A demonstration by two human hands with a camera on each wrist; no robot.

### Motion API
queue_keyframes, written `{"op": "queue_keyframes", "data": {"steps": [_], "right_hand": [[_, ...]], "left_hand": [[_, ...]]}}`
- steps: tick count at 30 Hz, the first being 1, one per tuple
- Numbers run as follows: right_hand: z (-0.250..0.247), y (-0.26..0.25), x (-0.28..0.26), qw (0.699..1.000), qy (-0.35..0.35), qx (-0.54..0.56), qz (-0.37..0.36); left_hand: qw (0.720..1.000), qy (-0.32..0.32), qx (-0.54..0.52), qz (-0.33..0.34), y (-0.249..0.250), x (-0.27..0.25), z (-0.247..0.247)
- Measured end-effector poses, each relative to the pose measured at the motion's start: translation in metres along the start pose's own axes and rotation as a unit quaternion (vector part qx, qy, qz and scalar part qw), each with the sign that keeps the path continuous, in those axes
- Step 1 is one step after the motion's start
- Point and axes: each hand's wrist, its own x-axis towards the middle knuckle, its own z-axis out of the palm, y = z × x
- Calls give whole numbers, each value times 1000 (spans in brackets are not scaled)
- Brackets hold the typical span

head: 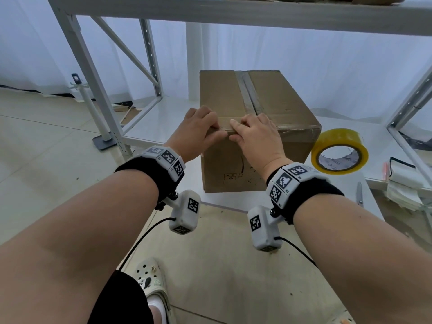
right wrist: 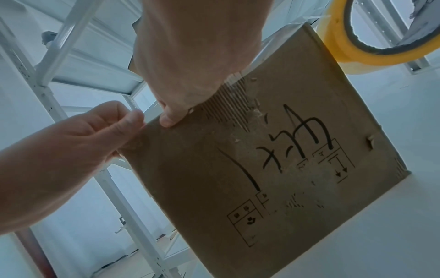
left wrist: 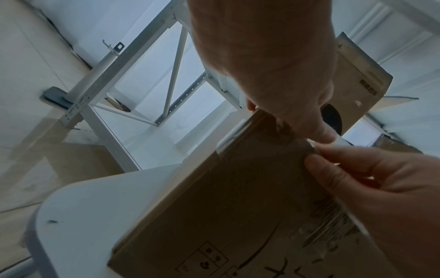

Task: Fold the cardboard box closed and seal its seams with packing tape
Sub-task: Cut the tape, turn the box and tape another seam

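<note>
Head view, nearest first: both forearms reach forward to the box [head: 254, 127], which sits closed on a white table [head: 364, 183]. The left hand [head: 198, 127] and right hand [head: 256, 134] meet at the box's near top edge, fingers over the top and thumbs on the front face. From the wrist views, both hands curl over that edge; the thumbs press what looks like a tape strip lying along it, though the strip itself is hard to make out. Neither hand is spread flat.

Just right of the box, the tape roll [head: 340, 150] stands on the table, untouched, with scissors [head: 359, 194] nearer the table edge. Farther back, a tape strip already runs along the centre seam on top, and a shelf frame [head: 149, 66] stands behind.

So the flaps look folded and the centre seam sealed; the step in hand seems to be smoothing tape down over the near edge. Next likely calls for rubbing outward to both corners, then checking the far edge.
</note>
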Motion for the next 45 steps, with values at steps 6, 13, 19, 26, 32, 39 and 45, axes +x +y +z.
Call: {"op": "queue_keyframes", "data": {"steps": [6, 13, 19, 26, 32, 39, 45], "right_hand": [[-2, 0, 2, 1000, -5, 18, 9], [-3, 4, 4, 999, -5, 38, 5], [-10, 18, -2, 994, -45, -69, -72], [-15, 50, -12, 988, -45, -134, -63], [-14, 62, -12, 984, 72, -72, -144], [-2, 67, -22, 971, 161, -51, -170], [-1, 64, -21, 974, 179, -17, -139]], "left_hand": [[1000, 15, -6, 5, -2, 1, 4], [999, 21, 22, 14, -3, -10, 12], [998, 4, 58, 21, -1, -3, 2], [981, -79, 179, 7, 22, 21, 3], [979, -64, 191, 10, 20, 22, 10], [984, -39, 173, -11, 19, 11, 16], [971, -65, 230, 30, 20, 10, 10]]}}
